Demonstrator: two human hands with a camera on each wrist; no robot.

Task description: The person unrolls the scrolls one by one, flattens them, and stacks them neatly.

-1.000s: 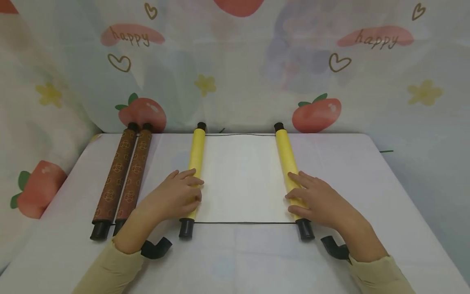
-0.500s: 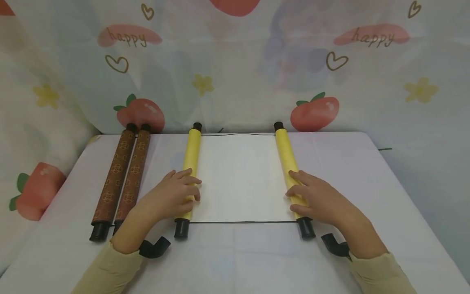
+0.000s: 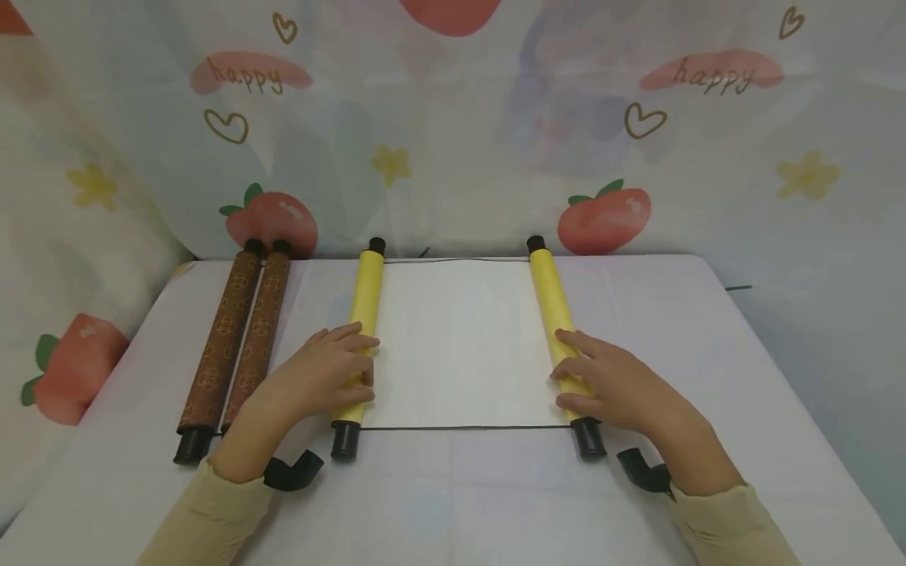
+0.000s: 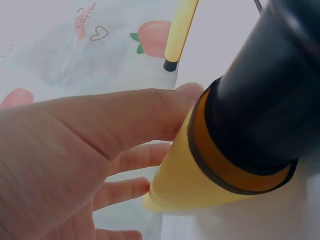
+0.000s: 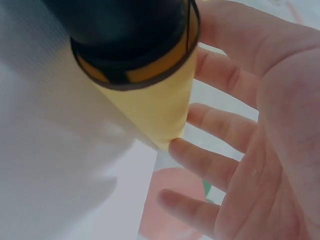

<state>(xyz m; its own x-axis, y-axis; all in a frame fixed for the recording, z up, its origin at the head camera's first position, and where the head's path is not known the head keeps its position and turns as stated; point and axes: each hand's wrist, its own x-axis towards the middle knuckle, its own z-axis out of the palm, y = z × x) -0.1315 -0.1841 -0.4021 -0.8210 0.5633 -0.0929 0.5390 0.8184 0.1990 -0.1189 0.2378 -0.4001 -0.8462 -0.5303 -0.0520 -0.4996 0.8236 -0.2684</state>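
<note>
A scroll with yellow-backed rolls and black end knobs lies partly unrolled, its blank white sheet spread between them. My left hand rests with spread fingers across the left yellow roll. In the left wrist view, the thumb and fingertips touch that roll close to its black knob. My right hand lies over the right yellow roll, its fingers loosely bent and apart. In the right wrist view, those fingertips meet the yellow surface.
To the left, a second scroll with two brown patterned rolls lies rolled up on the white-covered table. Black bent pieces sit at both wrists. Behind stands a printed cloth with fruit and hearts.
My left hand and the left yellow roll have shifted a little to the left, so the white sheet shows wider. My right hand and its roll have stayed nearly in place.
</note>
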